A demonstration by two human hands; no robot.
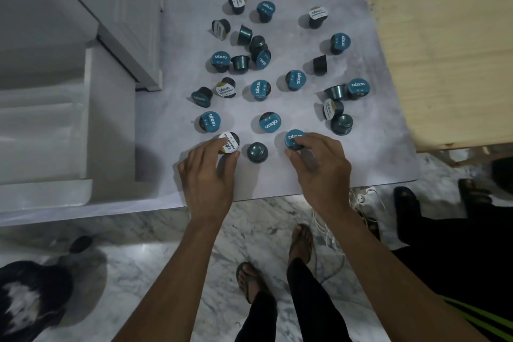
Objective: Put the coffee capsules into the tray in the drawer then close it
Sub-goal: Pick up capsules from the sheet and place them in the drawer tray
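Observation:
Several dark coffee capsules with teal or white lids lie scattered on a pale marbled tabletop [383, 147], some upright, some tipped or upside down. My left hand [206, 175] pinches a white-lidded capsule [231, 140] at the near edge of the group. My right hand [319, 166] pinches a teal-lidded capsule [293, 138]. An upside-down capsule [257, 152] stands between the two hands. At the left is the white open drawer [88, 125]; its inside is pale and blurred, and I cannot make out a tray.
A white cabinet [125, 22] rises at the back left. A light wooden board [444, 58] adjoins the table on the right. Below are a marble floor, my feet in sandals [301, 241], a white cable [330, 233], other sandals and a dark animal [30, 294] at lower left.

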